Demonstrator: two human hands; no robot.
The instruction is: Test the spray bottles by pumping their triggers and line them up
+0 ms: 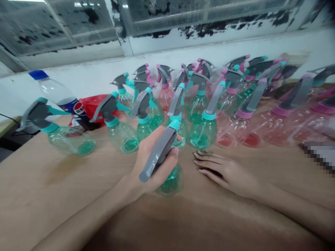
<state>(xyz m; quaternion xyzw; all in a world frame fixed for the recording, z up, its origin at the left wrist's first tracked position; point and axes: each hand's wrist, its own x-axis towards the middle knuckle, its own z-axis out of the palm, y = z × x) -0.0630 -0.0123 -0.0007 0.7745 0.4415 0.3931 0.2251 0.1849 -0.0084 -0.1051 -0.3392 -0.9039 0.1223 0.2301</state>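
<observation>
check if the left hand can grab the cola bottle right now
Likely not: the left hand grips one sprayer, and a second sprayer stands between it and the cola bottle.

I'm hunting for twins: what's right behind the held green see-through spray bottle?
Behind this green plastic spray bottle is a second green plastic bottle with a grey head and turquoise collar. Part of its body hides unseen behind the left grip and the held bottle's head.

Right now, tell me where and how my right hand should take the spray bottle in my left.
Probably by the rounded lower body of the spray bottle, coming from the right: your left hand wraps the top around the grey head, the body's right side shows uncovered, and your right hand rests there.
</observation>
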